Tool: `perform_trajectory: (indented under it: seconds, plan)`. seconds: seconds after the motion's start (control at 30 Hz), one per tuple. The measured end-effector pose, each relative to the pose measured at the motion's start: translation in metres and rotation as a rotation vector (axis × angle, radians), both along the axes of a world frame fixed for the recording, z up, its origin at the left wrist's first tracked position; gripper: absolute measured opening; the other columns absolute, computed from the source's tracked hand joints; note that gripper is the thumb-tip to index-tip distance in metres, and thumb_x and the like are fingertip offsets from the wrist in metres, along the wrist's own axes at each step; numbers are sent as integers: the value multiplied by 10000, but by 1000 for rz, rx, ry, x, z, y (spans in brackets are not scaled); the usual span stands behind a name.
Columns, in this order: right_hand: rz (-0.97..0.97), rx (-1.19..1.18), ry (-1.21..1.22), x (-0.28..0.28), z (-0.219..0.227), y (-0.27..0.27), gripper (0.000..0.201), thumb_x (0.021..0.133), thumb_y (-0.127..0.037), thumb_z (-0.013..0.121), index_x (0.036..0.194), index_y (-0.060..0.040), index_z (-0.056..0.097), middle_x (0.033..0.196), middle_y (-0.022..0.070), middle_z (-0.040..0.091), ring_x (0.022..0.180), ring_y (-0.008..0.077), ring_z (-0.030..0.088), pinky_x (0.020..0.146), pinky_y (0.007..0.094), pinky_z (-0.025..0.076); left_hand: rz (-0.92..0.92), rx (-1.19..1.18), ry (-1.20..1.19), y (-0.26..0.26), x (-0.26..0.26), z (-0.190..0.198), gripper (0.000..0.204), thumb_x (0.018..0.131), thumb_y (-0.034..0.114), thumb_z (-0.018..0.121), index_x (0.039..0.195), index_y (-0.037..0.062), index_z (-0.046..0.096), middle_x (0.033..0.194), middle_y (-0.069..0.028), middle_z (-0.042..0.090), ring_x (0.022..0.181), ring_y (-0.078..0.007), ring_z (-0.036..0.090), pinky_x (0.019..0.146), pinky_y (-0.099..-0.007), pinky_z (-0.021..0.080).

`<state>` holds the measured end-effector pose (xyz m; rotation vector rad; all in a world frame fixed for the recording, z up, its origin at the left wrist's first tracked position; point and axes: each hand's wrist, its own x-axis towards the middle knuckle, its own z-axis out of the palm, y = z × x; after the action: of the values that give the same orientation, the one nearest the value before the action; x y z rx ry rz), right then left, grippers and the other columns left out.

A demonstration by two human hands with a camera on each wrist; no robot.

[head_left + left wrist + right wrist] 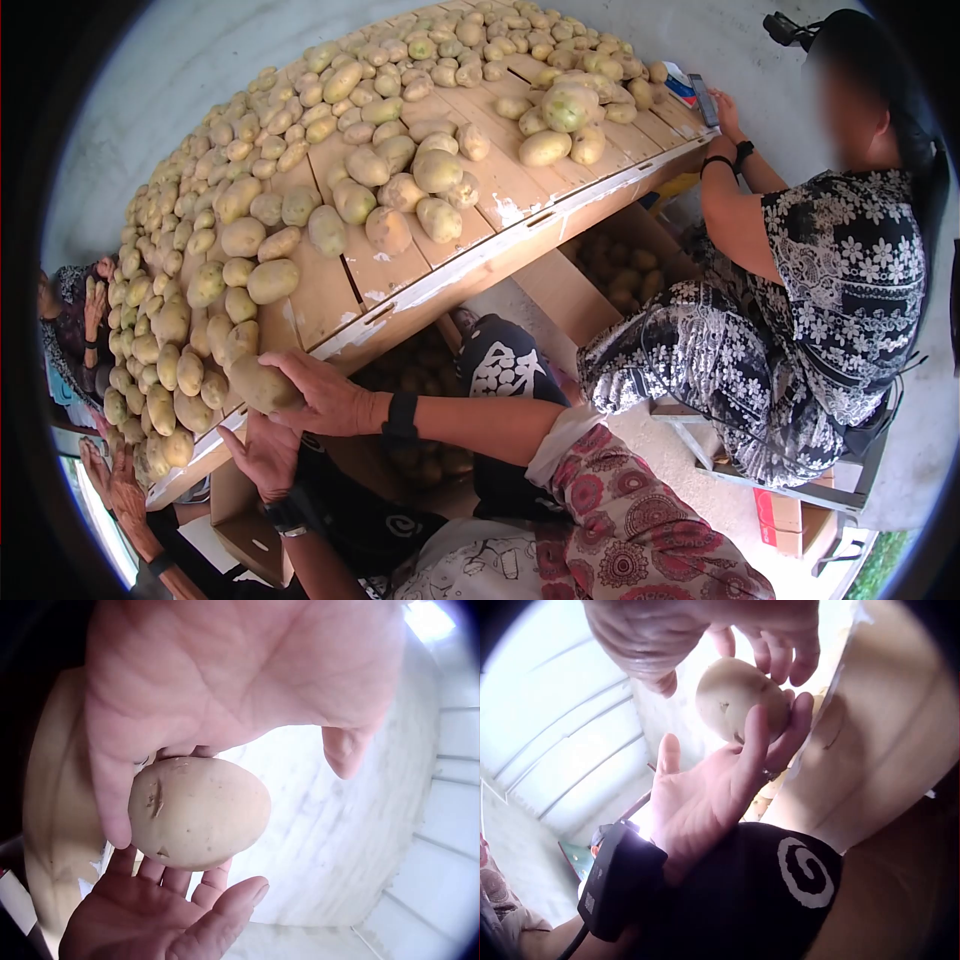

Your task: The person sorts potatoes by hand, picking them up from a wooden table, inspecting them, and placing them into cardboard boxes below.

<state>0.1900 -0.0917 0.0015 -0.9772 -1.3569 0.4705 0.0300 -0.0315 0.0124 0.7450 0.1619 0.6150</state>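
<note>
Between the two hands is a single oval potato (262, 386), tan with a few scars on its skin. From the right, the right hand (325, 396) grips it, fingers against its side. Underneath, the left hand (268, 455) is palm up, fingers bent around the potato's end and thumb standing apart. The left wrist view shows the potato (202, 814) with the left palm (240, 667) above and the right hand (161, 915) below. In the right wrist view, left fingers lie in front of and behind the potato (739, 701); some fingertips are hidden.
Many potatoes (240, 238) cover a slatted wooden table (560, 195) with a raised front edge. Below it are boxes of potatoes (615, 270). Another person (850, 230) sits at the right, hands near the table corner. More hands (120, 490) reach in at the left.
</note>
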Motion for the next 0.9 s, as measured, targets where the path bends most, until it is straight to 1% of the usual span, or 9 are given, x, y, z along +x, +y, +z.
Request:
perform_trajectory:
  seconds: [0.23, 0.33, 0.43, 0.5, 0.6, 0.73, 0.8, 0.83, 0.9]
  plan:
    - [8, -72, 33, 4, -4, 4, 620, 800, -274, 607, 1284, -17, 318, 1186, 223, 436, 1094, 367, 458, 940, 393, 376, -26, 8, 7, 3, -1, -5, 880, 833, 686, 359, 1398, 27, 215, 1407, -146, 319, 1255, -311, 365, 1022, -463, 333]
    - [-65, -53, 12, 6, -5, 6, 638, 807, -304, 601, 1291, -6, 311, 1186, 234, 453, 1083, 371, 476, 939, 393, 381, -10, 17, 10, 4, -1, -9, 914, 826, 709, 328, 1409, 17, 194, 1394, -152, 332, 1235, -329, 377, 1024, -458, 332]
    - [31, -194, 148, 9, 0, 5, 659, 783, -282, 614, 1287, 11, 307, 1193, 258, 446, 1109, 403, 455, 958, 396, 371, -3, 25, 10, 4, 0, -7, 900, 831, 697, 343, 1412, 26, 197, 1396, -137, 337, 1225, -342, 381, 1026, -459, 335]
    - [-68, -159, 102, 9, -5, 11, 692, 775, -305, 629, 1289, 21, 300, 1166, 261, 469, 1090, 393, 481, 940, 397, 386, -5, 33, 9, 5, 0, -7, 880, 836, 683, 361, 1411, 34, 209, 1398, -125, 339, 1222, -350, 380, 1030, -464, 334]
    - [-142, -136, 114, 8, -7, 14, 712, 742, -310, 674, 1268, 20, 326, 1120, 249, 509, 1047, 376, 521, 899, 398, 419, 0, 51, 30, 4, -3, -10, 924, 831, 712, 306, 1418, 8, 186, 1397, -143, 329, 1207, -331, 403, 1008, -425, 364]
    - [-79, -187, 196, 16, 10, 7, 704, 702, -293, 721, 1231, 16, 373, 1059, 240, 545, 989, 358, 559, 852, 384, 450, 48, 53, 82, 7, -12, -15, 890, 852, 687, 286, 1398, -13, 232, 1396, -148, 336, 1148, -351, 462, 915, -395, 460]
    - [0, -255, 347, 21, 18, 4, 615, 699, -251, 732, 1171, 10, 435, 995, 195, 582, 927, 275, 591, 814, 341, 470, 37, 63, 84, 8, -16, -18, 874, 861, 674, 280, 1392, -19, 242, 1398, -152, 337, 1125, -362, 485, 879, -386, 490]
    - [-1, -255, 347, 21, 17, 5, 615, 699, -251, 732, 1171, 10, 435, 995, 195, 582, 927, 275, 591, 814, 341, 470, 40, 84, 83, 8, -17, -19, 858, 870, 660, 278, 1387, -25, 251, 1396, -155, 344, 1111, -371, 498, 855, -386, 503]
    - [146, -273, 620, 19, 14, 8, 532, 735, -221, 708, 1146, 13, 466, 982, 134, 592, 909, 177, 573, 796, 296, 472, 43, 106, 80, 10, -18, -20, 842, 879, 645, 277, 1381, -31, 260, 1395, -159, 350, 1097, -379, 511, 831, -385, 517]
